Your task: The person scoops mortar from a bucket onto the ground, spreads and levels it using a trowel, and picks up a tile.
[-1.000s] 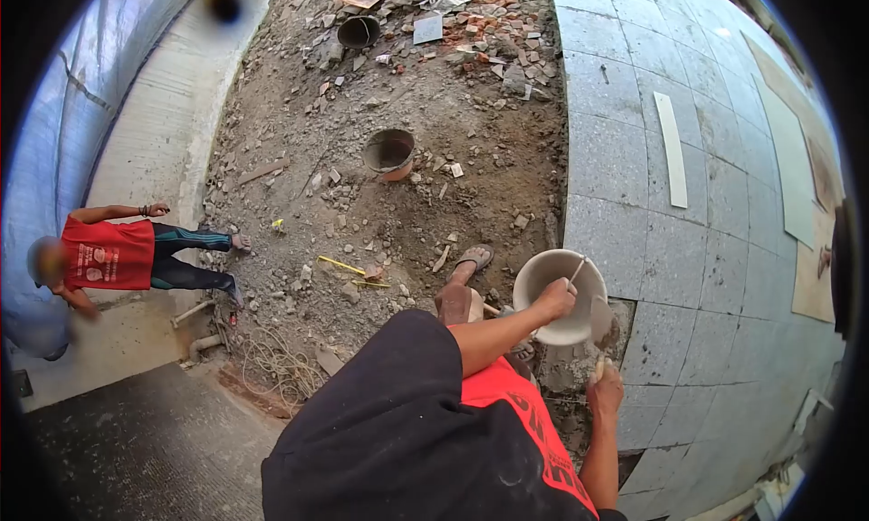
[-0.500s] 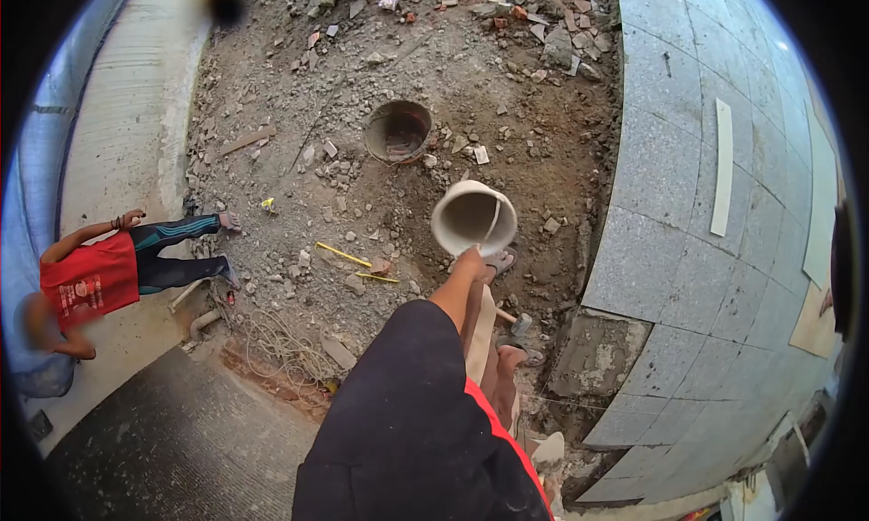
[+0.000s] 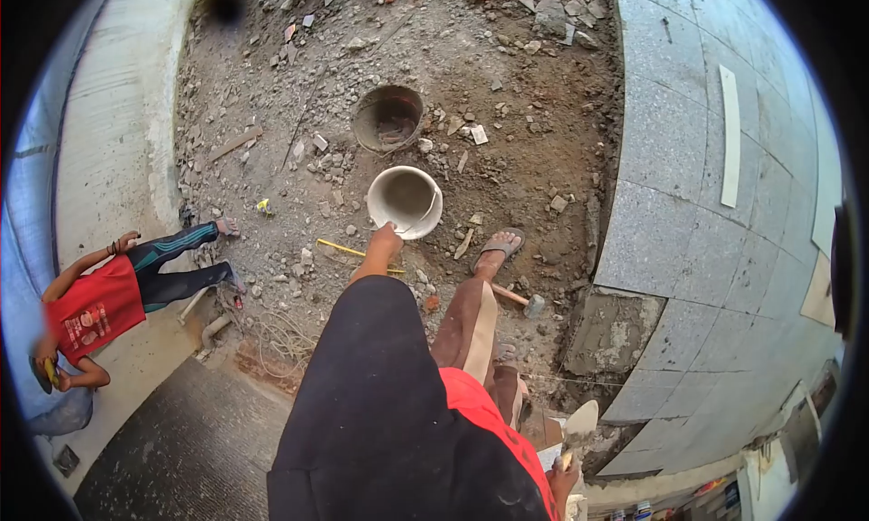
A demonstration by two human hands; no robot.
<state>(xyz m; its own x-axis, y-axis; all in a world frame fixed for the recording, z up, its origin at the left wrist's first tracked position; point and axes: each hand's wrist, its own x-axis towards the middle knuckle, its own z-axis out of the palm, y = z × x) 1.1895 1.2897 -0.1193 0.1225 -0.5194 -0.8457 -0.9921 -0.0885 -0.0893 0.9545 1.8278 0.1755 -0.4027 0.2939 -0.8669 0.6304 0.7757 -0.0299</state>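
My left hand (image 3: pixel 386 241) is closed on the near rim of a pale bucket (image 3: pixel 377 215), which looks empty, its wire handle lying across the opening. Just beyond it a dark bucket (image 3: pixel 364 127) rests in the rubble with some material at its bottom. At the lower right, my right hand (image 3: pixel 563 477) grips a trowel (image 3: pixel 581 420) by its handle, the pale blade pointing up and away. A hammer (image 3: pixel 534 305) lies on the soil beside my sandaled foot (image 3: pixel 503 242).
Broken stone and soil cover the ground. Grey paving slabs (image 3: pixel 670 150) run along the right, with a pale strip (image 3: pixel 730 136) on them. A person in a red shirt (image 3: pixel 95 308) is on the left by a concrete ledge (image 3: pixel 118 105). A yellow stick (image 3: pixel 342 248) and tangled cord (image 3: pixel 282 340) lie nearby.
My left hand has carried the pale bucket leftward, close to the dark bucket. The trowel and my right hand now show more fully at the lower right.
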